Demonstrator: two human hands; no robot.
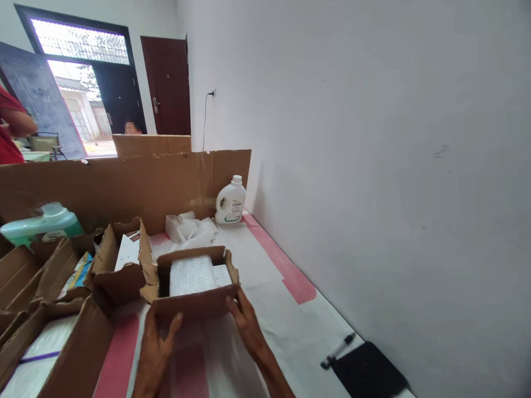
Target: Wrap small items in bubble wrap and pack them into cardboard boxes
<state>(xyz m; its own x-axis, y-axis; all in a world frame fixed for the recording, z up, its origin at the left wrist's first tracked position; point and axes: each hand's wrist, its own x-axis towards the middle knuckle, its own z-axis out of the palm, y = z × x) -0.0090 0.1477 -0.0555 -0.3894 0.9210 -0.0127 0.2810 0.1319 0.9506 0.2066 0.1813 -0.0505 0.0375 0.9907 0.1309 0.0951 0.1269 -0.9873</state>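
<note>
Right hand [244, 318] gripping the box [194, 304] by its near-right corner | left hand [160, 345] near-left, grip I can't tell | ragged neighbouring carton [145, 254] just beside: snag there, I reckon, and the wrapped packet [193, 275] tips

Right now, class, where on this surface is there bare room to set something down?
Right of the box and right hand, bare white and pink cover runs along the wall, from the white bottle to the marker and black item. Leftward it is crowded: open boxes and a teal bottle.
</note>
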